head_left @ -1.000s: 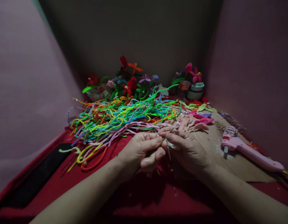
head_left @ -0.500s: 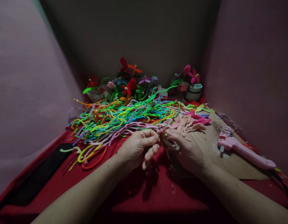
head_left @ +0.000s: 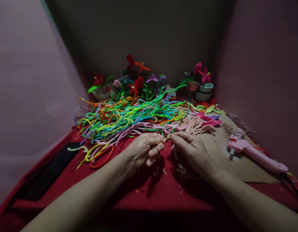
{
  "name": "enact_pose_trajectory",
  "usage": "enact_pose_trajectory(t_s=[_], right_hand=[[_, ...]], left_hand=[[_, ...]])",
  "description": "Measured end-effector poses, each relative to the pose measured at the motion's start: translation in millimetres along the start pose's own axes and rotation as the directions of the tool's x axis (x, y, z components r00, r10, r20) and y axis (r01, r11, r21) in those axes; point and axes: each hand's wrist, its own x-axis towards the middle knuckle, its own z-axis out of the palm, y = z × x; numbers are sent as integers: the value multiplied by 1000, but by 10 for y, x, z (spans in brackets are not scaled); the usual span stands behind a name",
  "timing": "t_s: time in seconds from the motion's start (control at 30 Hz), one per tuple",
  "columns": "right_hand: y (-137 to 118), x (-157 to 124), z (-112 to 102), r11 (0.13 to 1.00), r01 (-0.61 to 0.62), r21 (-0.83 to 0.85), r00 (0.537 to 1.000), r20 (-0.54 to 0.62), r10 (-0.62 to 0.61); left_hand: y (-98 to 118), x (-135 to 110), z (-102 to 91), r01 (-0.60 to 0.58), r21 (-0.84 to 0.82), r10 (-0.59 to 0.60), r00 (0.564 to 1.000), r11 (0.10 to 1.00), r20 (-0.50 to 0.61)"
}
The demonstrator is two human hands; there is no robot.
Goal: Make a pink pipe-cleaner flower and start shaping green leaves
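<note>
My left hand [head_left: 147, 146] is closed in a pinch on a thin stem with a cluster of small white tips [head_left: 175, 126] pointing up and away. Close beside it, my right hand [head_left: 193, 149] pinches thumb against fingers at a small yellowish-green bit [head_left: 168, 136] by the stem. What exactly lies between the right fingertips is too small to make out. Just beyond both hands spreads a tangled heap of coloured pipe cleaners [head_left: 136, 112]. Pale pink fuzzy petals [head_left: 198, 125] lie past my right hand on a cardboard sheet [head_left: 211, 158].
A pink glue gun [head_left: 257, 154] rests on the cardboard's right side, its cord running off right. On the red cloth [head_left: 163, 196] at left lies a flat black object [head_left: 50, 170]. Pipe-cleaner flowers [head_left: 136, 85] stand along the back, near a lidded jar [head_left: 204, 91].
The round, pale ring-like object in my right hand no longer shows. My right fingers have straightened into a fingertip pinch near the left fingertips. The view has shifted slightly.
</note>
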Motion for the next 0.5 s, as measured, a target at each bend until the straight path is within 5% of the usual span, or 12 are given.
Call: enact_pose_trajectory(t_s=[0.2, 0.33, 0.4, 0.5], right_hand=[[-2, 30, -8, 995, -76, 62, 994, 82, 70], [-14, 48, -6, 976, -142, 165, 984, 127, 121], [-14, 44, -15, 973, -145, 179, 985, 120, 124], [30, 43, -41, 981, -129, 148, 988, 99, 115]], left_hand=[[-103, 0, 5, 27, 38, -27, 1000, 999, -3], [-66, -81, 69, -51, 286, 70, 996, 957, -58], [27, -203, 79, -136, 545, 249, 959, 828, -139], [197, -479, -3, -174, 889, 620, 771, 424, -144]])
